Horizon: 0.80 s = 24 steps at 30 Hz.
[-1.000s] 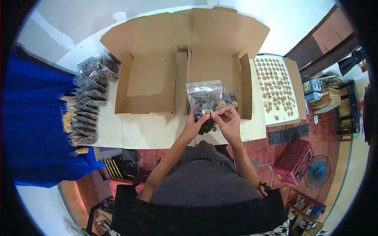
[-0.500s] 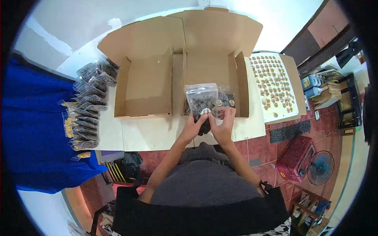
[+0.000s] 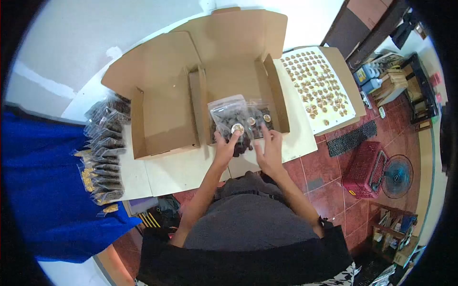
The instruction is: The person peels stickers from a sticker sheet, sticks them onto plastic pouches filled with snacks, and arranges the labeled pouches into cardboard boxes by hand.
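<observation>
My left hand (image 3: pixel 223 151) grips a clear zip bag (image 3: pixel 225 113) of dark lumpy pieces, its thumb by a round gold-and-white sticker (image 3: pixel 237 128) on the bag's front. The bag leans over the front of the right cardboard box (image 3: pixel 238 71). Just right of the bag, my right hand (image 3: pixel 270 155) is open with its fingers apart, the fingertips near another dark-filled bag (image 3: pixel 259 113) in the box. Two round stickers show on the bagged contents there. How many bags lie underneath is hidden.
An open cardboard box (image 3: pixel 164 114) stands at left. Beyond it is a row of filled clear bags (image 3: pixel 109 159) beside a blue cloth (image 3: pixel 43 186). A white sheet (image 3: pixel 320 126) at right bears many small round stickers. A red crate (image 3: pixel 358 171) and a fan (image 3: pixel 398 176) stand on the floor.
My right hand has come away from the sticker and opened to the right. The sticker now lies flat on the bag, under my left thumb. The whole view has shifted and tilted.
</observation>
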Tool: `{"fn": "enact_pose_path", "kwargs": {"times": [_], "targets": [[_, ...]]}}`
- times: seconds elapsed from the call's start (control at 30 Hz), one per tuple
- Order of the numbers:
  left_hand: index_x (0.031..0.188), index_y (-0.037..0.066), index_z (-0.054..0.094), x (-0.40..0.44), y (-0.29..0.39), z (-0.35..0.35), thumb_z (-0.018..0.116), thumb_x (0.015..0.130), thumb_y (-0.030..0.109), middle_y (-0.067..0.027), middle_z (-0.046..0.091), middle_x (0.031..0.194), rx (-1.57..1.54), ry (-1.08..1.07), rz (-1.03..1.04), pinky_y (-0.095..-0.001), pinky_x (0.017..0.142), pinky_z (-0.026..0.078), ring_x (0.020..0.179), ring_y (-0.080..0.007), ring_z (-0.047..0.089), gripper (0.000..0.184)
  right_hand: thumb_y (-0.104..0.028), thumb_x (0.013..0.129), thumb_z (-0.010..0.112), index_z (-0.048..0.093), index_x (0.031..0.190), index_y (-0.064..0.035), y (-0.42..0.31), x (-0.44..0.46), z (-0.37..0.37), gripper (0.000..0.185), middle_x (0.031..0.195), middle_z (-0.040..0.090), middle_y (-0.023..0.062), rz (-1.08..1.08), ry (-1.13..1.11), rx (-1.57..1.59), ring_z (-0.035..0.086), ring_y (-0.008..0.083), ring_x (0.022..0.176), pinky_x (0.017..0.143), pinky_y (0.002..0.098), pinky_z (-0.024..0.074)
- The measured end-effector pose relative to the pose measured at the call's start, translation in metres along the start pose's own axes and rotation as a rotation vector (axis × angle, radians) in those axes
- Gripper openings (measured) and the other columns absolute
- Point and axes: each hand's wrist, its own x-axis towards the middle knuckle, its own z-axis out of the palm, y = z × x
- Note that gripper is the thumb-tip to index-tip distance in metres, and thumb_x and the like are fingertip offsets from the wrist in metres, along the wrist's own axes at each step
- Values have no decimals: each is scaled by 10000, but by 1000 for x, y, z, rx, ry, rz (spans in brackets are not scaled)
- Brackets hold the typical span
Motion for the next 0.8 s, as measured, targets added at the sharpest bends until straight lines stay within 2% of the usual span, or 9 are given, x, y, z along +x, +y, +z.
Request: {"fn": "enact_pose_path", "kwargs": {"times": [0.13,0.2,0.23,0.3,0.4,0.5,0.6,0.73,0.8], "targets": [[1179,-37,261,39,-4,22,569,737,365,-177,349,1188,200,103,70,-332,915,257,1075,-255,361,672,-184,782,474,348,1148,-4,44,-6,-29,427,1011,356,216,70,106,-26,368,329,918,820,397,295],[1167,-42,281,72,-32,27,576,728,373,-180,359,1180,261,96,95,-332,907,264,1074,-259,362,672,-193,794,455,366,1118,12,61,-14,-46,394,1002,363,221,250,121,57,362,331,940,836,401,287],[1154,-47,301,82,-32,35,583,719,381,-184,368,1172,323,91,118,-333,900,271,1073,-263,364,672,-193,794,455,366,1118,12,71,-19,-54,394,1002,363,221,249,120,57,362,331,940,836,401,287],[1165,-69,249,94,-41,61,599,698,383,-226,372,1149,243,71,169,-336,897,272,1067,-290,364,739,-208,801,442,359,1121,18,91,-30,-65,401,997,368,221,364,99,23,360,330,951,840,397,287],[1172,-105,170,109,-67,91,598,694,370,-269,349,1145,491,263,114,-340,901,267,1073,-316,356,799,-223,804,435,353,1116,35,124,-44,-74,413,998,373,219,416,52,-76,361,333,954,843,396,288],[1137,-120,160,119,-94,109,604,690,340,-292,345,1105,531,191,-14,-361,883,279,1039,-353,363,780,-236,804,436,348,1114,46,129,-44,-89,429,1009,371,221,508,-29,-69,359,343,961,844,402,291],[1035,-103,247,124,-125,121,616,688,231,-264,377,993,762,296,142,-399,822,307,945,-375,389,606,-234,806,426,349,1110,53,153,-44,-90,426,987,374,215,455,-61,-78,365,323,938,817,389,303],[1059,-97,244,122,-135,135,574,714,147,-264,378,1009,767,271,66,-401,826,309,943,-366,402,536,-238,810,415,351,1105,61,167,-35,-101,425,958,380,201,385,-106,-41,374,288,902,787,368,316],[1062,-92,250,123,-134,139,574,712,144,-264,384,1016,751,278,38,-402,830,308,938,-369,410,531,-232,803,431,344,1116,51,174,-28,-105,430,978,383,210,419,-136,-30,376,310,925,805,386,314]]}}
